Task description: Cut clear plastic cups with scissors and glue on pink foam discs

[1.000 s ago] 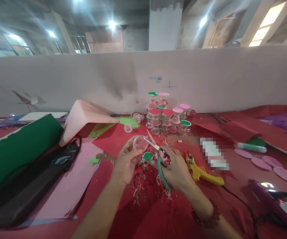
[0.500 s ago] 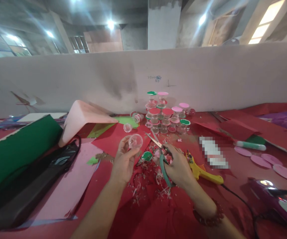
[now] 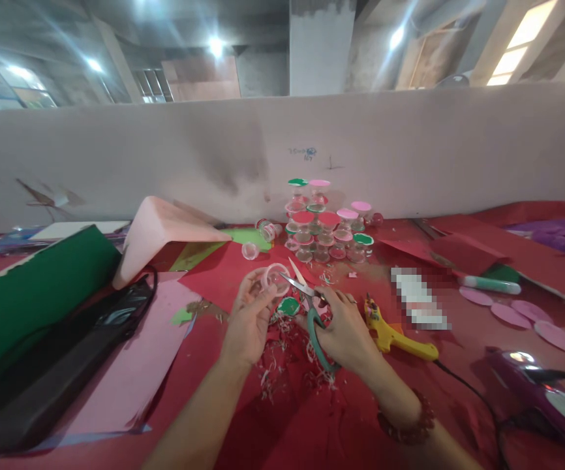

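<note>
My left hand (image 3: 250, 320) pinches a small clear plastic cup (image 3: 275, 278) and holds it up over the red table (image 3: 312, 418). In my right hand (image 3: 344, 329) is a pair of green-handled scissors (image 3: 306, 307); the blades are apart and their tips touch the cup's rim. Just below the cup a green paper disc (image 3: 290, 305) lies among paper shavings.
A stack of clear cups with pink, red and green lids (image 3: 324, 222) stands at the wall. A yellow glue gun (image 3: 390, 326) lies right of my right hand. Pink discs (image 3: 522, 313), a marker (image 3: 488, 284), a purple device (image 3: 547, 398), a black bag (image 3: 67, 365), green and pink sheets surround.
My left hand brought the cup back toward the scissors, and the open blades now meet its rim again after being apart half a second ago.
</note>
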The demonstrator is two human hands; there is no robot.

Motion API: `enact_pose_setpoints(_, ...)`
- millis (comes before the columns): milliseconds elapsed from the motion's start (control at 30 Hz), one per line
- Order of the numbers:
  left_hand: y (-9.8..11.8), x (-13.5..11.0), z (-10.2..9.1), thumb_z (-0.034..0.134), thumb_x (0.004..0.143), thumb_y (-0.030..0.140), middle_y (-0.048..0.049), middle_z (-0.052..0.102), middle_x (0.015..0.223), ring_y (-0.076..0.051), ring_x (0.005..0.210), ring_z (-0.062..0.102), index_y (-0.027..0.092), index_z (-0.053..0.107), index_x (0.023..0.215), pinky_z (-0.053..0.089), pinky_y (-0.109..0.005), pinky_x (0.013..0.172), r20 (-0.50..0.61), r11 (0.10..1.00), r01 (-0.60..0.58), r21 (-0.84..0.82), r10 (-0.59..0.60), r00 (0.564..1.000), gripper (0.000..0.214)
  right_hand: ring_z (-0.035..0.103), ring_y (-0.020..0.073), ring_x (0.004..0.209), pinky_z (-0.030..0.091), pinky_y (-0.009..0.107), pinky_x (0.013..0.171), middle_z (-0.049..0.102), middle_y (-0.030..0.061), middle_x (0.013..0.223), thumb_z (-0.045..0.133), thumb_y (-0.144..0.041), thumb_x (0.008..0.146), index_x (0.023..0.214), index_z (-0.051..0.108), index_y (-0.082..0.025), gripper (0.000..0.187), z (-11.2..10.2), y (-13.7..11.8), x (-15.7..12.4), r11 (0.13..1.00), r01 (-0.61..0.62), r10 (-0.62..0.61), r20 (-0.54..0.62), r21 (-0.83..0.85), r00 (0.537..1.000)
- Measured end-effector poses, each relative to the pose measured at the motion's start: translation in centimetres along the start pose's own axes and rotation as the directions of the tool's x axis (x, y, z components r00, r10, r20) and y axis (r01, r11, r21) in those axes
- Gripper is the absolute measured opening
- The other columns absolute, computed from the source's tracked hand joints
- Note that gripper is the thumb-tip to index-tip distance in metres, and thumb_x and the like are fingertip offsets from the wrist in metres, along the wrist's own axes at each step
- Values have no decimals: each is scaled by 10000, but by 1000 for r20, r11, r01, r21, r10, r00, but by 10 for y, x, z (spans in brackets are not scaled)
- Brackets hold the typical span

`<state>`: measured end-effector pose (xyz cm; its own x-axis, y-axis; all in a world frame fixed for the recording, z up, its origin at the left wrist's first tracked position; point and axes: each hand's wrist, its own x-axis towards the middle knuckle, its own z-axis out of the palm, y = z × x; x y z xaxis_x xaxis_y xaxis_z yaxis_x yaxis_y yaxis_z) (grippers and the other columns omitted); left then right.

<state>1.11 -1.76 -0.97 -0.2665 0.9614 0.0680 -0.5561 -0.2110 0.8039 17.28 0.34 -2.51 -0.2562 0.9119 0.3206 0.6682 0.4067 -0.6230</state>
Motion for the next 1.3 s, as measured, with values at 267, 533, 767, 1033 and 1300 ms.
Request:
enact_pose_setpoints(267, 5, 6, -9, 670, 731, 139, -17, 636, 1104, -143, 1013, 603, 257, 599, 1042, 455, -289, 919, -37, 994, -111, -5, 111, 993, 340, 602, 229, 850, 408, 344, 773, 680, 58, 913, 618, -344, 718, 994, 640, -216, 305, -8, 11, 6, 998, 21, -17, 72, -54, 997)
enact_pose_setpoints(533, 7, 6, -7, 705, 680, 115, -11, 613, 1195, -152, 1053, 592, 282, 611, 1066, 448, -287, 926, -48, 996, -90, 24, 91, 995, 430, 581, 252, 909, 417, 368, 795, 661, 73, 967, 612, -331, 718, 1059, 596, -212, 361, -8, 7, 4, 996, 30, -36, -70, -85, 997)
enact_pose_setpoints(767, 2, 5, -7, 711, 662, 102, -31, 607, 1179, -149, 1029, 581, 253, 602, 1077, 433, -296, 930, -9, 984, -107, 139, 110, 994, 455, 560, 265, 902, 399, 390, 811, 654, 70, 977, 616, -282, 691, 1010, 623, -224, 325, -5, 6, 4, 986, 28, -45, -101, -162, 994)
enact_pose_setpoints(1033, 7, -1, -7, 672, 612, 9, -43, 600, 1172, -214, 1195, 474, 253, 684, 954, 399, -296, 970, -52, 799, -313, 513, 393, 918, 421, 569, 252, 888, 420, 345, 740, 638, 73, 947, 603, -391, 730, 1061, 593, -225, 370, -10, 7, 5, 996, -94, 91, -179, -5, 980)
enact_pose_setpoints(1300, 1, 8, -12, 702, 707, 197, -30, 658, 1082, -154, 987, 608, 232, 634, 1076, 447, -302, 918, -97, 988, -58, 142, 72, 993, 377, 586, 229, 827, 422, 316, 703, 656, 60, 890, 611, -382, 735, 1030, 607, -219, 338, -7, 7, 5, 997, -73, 76, -89, 32, 993)
